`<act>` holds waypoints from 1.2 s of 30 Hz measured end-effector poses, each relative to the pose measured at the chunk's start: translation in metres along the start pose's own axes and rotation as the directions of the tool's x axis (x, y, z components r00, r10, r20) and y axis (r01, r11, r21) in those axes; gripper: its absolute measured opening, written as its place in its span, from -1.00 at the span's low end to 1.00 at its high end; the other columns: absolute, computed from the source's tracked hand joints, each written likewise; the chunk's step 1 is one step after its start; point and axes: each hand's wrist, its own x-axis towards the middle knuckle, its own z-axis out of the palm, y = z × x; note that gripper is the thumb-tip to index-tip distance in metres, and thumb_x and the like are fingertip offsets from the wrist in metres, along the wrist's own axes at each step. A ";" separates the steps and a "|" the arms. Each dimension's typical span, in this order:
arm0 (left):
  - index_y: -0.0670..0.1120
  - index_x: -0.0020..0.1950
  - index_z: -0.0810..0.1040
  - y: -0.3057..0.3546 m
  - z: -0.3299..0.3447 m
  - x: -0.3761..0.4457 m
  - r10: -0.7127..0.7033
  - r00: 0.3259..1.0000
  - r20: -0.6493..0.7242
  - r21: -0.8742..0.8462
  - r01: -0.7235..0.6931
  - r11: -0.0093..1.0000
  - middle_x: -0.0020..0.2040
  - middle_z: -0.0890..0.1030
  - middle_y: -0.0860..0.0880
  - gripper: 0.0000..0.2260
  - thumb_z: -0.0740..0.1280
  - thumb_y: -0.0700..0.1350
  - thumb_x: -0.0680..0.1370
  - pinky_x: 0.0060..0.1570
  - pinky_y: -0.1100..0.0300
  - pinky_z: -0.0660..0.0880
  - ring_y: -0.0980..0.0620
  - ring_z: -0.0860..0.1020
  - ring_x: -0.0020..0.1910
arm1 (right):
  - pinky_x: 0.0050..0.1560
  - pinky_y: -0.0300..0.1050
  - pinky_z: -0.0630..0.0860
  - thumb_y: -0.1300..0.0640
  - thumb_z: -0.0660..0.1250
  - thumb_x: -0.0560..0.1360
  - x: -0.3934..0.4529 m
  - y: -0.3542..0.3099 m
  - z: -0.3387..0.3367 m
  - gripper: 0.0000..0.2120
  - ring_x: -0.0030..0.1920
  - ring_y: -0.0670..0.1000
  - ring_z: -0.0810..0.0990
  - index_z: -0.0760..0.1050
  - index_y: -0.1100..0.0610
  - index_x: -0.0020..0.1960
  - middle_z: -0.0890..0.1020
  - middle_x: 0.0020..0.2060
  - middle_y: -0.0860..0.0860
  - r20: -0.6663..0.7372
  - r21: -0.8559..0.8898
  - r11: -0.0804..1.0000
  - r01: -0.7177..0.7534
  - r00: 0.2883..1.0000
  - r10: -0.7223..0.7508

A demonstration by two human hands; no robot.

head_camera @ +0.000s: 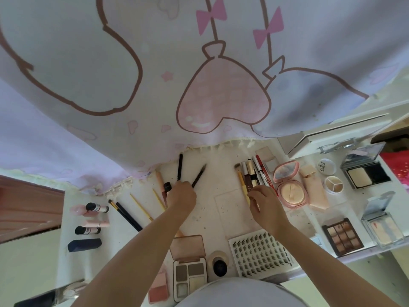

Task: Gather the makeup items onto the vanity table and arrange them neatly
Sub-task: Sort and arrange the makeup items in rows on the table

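Observation:
My left hand grips two black brushes whose tips fan out toward the curtain, above the middle of the white vanity table. My right hand pinches the lower ends of a row of pencils and lip tubes lying side by side. To the left lie thin gold-handled brushes, a dark blue pencil and a pink pencil. An open pink cushion compact sits just right of my right hand.
Small bottles and a navy case lie at the left. A grey eyeshadow quad, a lash tray, a brown palette, clear compacts and round pots fill the front and right. A printed curtain hangs over the back.

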 end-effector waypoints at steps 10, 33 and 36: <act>-0.13 0.09 0.51 0.026 -0.034 -0.035 0.454 0.872 -0.183 -0.194 -0.485 0.853 -0.03 0.48 -0.06 -0.78 0.18 -0.04 0.57 -0.19 0.26 0.29 0.03 0.44 -0.13 | -0.07 -0.10 0.45 0.19 0.13 0.56 0.046 -0.037 -0.039 -0.79 -0.16 -0.02 0.49 0.53 0.22 -0.06 0.53 -0.23 0.05 0.330 0.504 0.728 -0.464 0.883 0.334; -0.01 -0.38 0.32 0.015 -0.069 -0.092 0.430 0.899 -0.088 -0.669 -0.373 0.643 -0.49 0.26 0.08 -0.66 0.09 -0.03 0.60 -0.53 0.43 0.20 0.21 0.21 -0.56 | -0.42 -0.21 0.27 0.05 -0.02 0.60 0.026 -0.085 -0.111 -0.71 -0.32 -0.01 0.45 0.43 0.15 0.03 0.54 -0.22 0.06 0.568 -0.241 0.927 0.287 0.817 -0.105; -0.05 -0.46 0.21 0.016 -0.062 -0.095 0.345 0.935 -0.083 -0.760 -0.283 0.585 -0.60 0.23 0.13 -0.58 0.09 0.04 0.59 -0.55 0.42 0.17 0.20 0.18 -0.62 | -0.28 -0.20 0.28 0.08 -0.03 0.61 0.019 -0.093 -0.113 -0.73 -0.23 0.02 0.48 0.40 0.17 0.06 0.57 -0.10 0.10 0.598 -0.186 0.938 0.293 0.791 -0.128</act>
